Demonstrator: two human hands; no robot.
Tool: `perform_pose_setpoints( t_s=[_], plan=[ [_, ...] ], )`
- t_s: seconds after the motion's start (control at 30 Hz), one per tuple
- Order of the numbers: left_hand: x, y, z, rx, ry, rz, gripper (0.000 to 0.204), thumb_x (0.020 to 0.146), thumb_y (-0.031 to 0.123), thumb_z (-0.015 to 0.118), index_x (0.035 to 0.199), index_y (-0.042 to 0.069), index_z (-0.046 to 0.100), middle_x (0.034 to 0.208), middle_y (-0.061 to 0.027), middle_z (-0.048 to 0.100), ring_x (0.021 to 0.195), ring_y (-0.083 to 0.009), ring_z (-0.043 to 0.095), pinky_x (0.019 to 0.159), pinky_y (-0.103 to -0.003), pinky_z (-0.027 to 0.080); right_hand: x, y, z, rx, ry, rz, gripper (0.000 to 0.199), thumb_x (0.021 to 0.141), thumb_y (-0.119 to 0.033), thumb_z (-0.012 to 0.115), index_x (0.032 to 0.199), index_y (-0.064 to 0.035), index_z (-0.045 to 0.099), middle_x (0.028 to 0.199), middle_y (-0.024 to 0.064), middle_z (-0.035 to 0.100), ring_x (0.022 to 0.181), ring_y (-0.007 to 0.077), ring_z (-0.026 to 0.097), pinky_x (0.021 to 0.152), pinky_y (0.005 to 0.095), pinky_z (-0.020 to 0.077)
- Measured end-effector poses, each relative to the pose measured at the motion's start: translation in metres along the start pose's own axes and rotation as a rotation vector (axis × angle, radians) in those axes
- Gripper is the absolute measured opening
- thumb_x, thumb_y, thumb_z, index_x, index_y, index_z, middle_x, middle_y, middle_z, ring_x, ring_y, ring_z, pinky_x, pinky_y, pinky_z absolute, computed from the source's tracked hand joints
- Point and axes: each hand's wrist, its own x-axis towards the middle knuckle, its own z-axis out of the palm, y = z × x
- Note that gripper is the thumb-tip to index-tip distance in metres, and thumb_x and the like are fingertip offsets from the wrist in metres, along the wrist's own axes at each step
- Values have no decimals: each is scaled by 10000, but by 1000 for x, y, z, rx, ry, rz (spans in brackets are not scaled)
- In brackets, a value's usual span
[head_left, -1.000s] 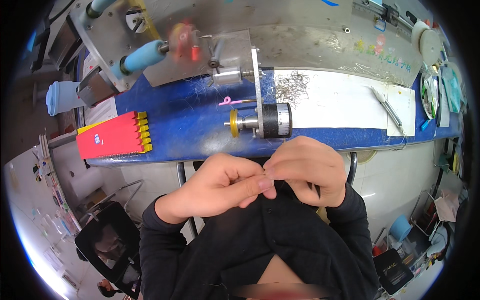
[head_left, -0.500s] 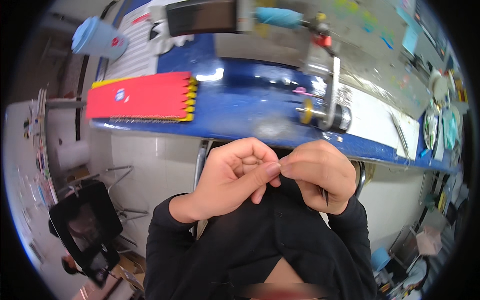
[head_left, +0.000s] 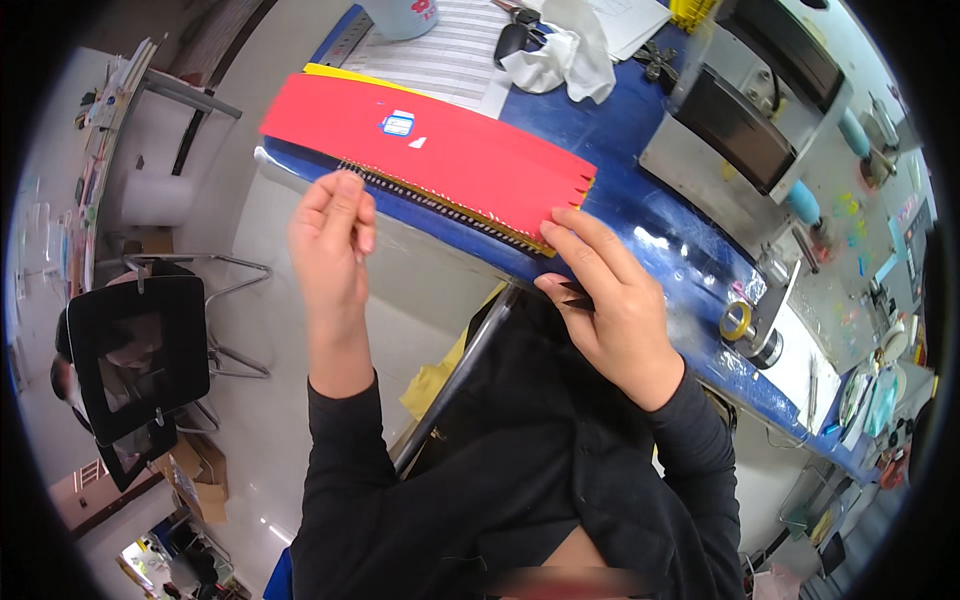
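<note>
A long red board or folder (head_left: 450, 140) with yellow edges lies aslant on the blue table, with a row of tiny light pieces (head_left: 440, 203) along its near side. By the left end of that row is my left hand (head_left: 335, 225), raised, thumb and forefinger pinched together; whatever they hold is too small to make out. My right hand (head_left: 615, 310) rests its fingertips on the red board's near right corner. A thin dark pointed tool (head_left: 578, 297), perhaps tweezers, is tucked between its thumb and fingers, mostly hidden.
Behind the board are a ruled paper sheet (head_left: 455, 65), a pale blue cup (head_left: 402, 15) and a crumpled white tissue (head_left: 570, 60). A bench machine with a round spindle (head_left: 765, 348) stands at right. A black-backed chair (head_left: 140, 350) is on the floor at left.
My hands have parted from their pinch together over my lap. The left has moved left and up to the board's near side, the right onto its corner. My view has turned leftward.
</note>
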Motion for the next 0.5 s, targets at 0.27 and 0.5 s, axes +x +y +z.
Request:
perform_pose_setpoints(
  t_s=[0.27, 0.5],
  plan=[
    [42, -21, -31, 175, 97, 82, 196, 1007, 184, 660, 1002, -11, 638, 695, 2, 561, 518, -21, 403, 459, -168, 274, 0, 4, 3, -62, -48, 27, 467, 799, -109, 798, 1245, -91, 663, 1291, 80, 641, 976, 281, 703, 711, 356, 574],
    [62, -32, -63, 262, -124, 119, 152, 1003, 180, 660, 973, 34, 629, 682, 26, 544, 547, -18, 427, 479, -175, 305, 1, 6, 2, 16, -80, 57, 440, 831, -34, 778, 1255, -49, 661, 1310, 131, 627, 993, 287, 704, 765, 334, 593]
  ],
)
